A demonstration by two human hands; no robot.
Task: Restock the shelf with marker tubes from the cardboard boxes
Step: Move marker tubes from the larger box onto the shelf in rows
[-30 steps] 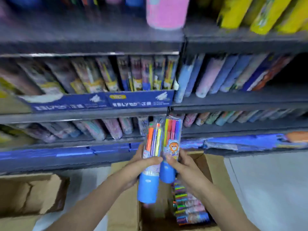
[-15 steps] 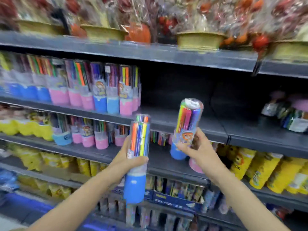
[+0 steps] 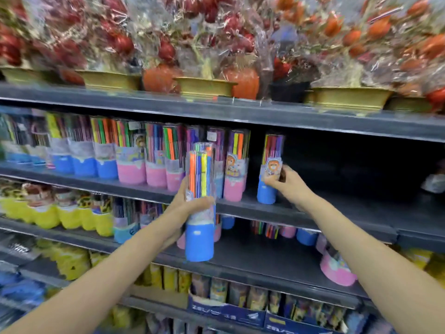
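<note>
Dark shop shelves filled the view, with wrapped flower pots on the top board. On the marker shelf (image 3: 337,208) a row of tubes (image 3: 154,160) stood at the left, and the right part was bare. The right hand (image 3: 286,182) pinched a blue-based tube (image 3: 271,172) that stood upright on the shelf edge, just right of the row. The left hand (image 3: 192,203) gripped a second blue-based tube (image 3: 199,208) round its middle, held upright in front of the shelves. The step looked like placing. Next, the right grip should probably release, and the left tube should go beside it.
</note>
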